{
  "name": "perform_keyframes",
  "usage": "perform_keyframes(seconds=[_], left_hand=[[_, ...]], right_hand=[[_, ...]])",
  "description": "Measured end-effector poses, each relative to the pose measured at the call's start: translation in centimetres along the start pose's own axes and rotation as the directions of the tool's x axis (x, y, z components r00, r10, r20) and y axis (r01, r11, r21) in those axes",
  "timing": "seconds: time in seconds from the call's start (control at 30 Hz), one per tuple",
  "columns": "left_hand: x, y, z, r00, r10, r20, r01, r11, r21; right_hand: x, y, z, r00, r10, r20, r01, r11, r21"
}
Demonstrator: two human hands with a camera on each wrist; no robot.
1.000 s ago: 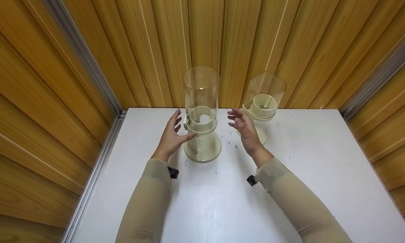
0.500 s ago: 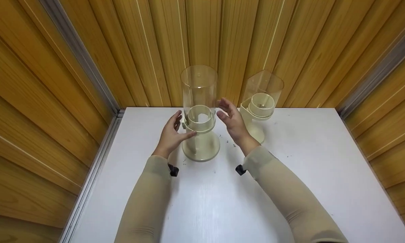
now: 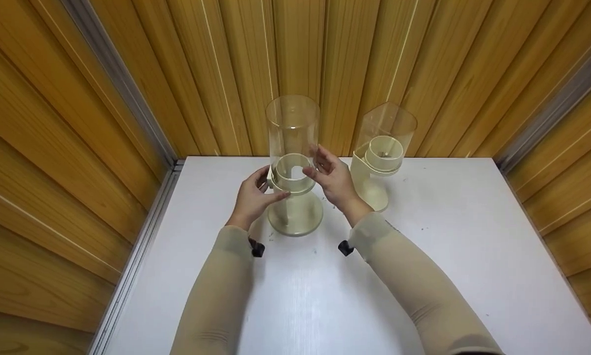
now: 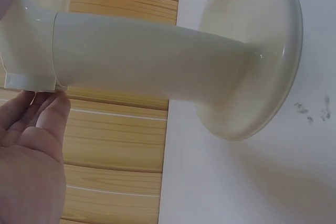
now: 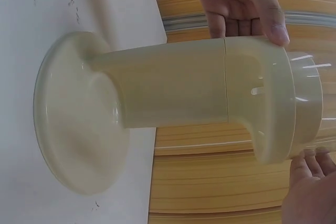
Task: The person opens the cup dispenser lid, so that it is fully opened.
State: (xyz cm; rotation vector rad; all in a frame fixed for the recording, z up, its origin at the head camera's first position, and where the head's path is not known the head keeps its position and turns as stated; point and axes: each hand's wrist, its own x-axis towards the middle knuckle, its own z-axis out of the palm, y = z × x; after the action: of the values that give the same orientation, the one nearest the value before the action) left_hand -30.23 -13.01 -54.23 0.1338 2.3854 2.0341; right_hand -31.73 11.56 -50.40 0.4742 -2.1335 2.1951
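A cream stand (image 3: 295, 217) has a round base, a thick column and a ring-shaped holder on top. In the holder stands a clear cylinder (image 3: 293, 118), upright, around a cream inner cup (image 3: 293, 170). My left hand (image 3: 253, 199) grips the holder from the left, thumb (image 5: 275, 27) across its front and fingers (image 4: 55, 114) bent at the small block on its side. On the other side my right hand (image 3: 337, 182) holds the lower part of the clear cylinder, thumb in front and fingertips behind it. The right wrist view shows those fingers (image 5: 307, 166) just above the holder's rim.
A second, smaller cream stand (image 3: 374, 192) with a clear angular cover (image 3: 388, 118) stands to the right, close behind my right hand. Dark specks mark the white table (image 3: 295, 296). Wood-patterned walls (image 3: 295, 49) enclose the back and sides.
My right hand has moved left from beside the smaller stand to the clear cylinder and taken hold of it. My left fingers have closed in on the holder. The stand has stayed in place.
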Motion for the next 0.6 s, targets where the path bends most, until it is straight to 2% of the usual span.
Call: perform_keyframes(seconds=[0.4, 0.6], left_hand=[[-0.9, 0.2, 1.2, 0.998, -0.058, -0.024, 0.059, 0.998, 0.024], [-1.8, 0.1, 1.9, 0.998, -0.058, -0.029, 0.058, 0.998, 0.018]], right_hand=[[-0.6, 0.2, -0.8, 0.999, -0.014, 0.042, 0.013, 0.999, 0.035], [-1.7, 0.4, -1.1, 0.999, 0.002, 0.053, -0.003, 1.000, 0.025]])
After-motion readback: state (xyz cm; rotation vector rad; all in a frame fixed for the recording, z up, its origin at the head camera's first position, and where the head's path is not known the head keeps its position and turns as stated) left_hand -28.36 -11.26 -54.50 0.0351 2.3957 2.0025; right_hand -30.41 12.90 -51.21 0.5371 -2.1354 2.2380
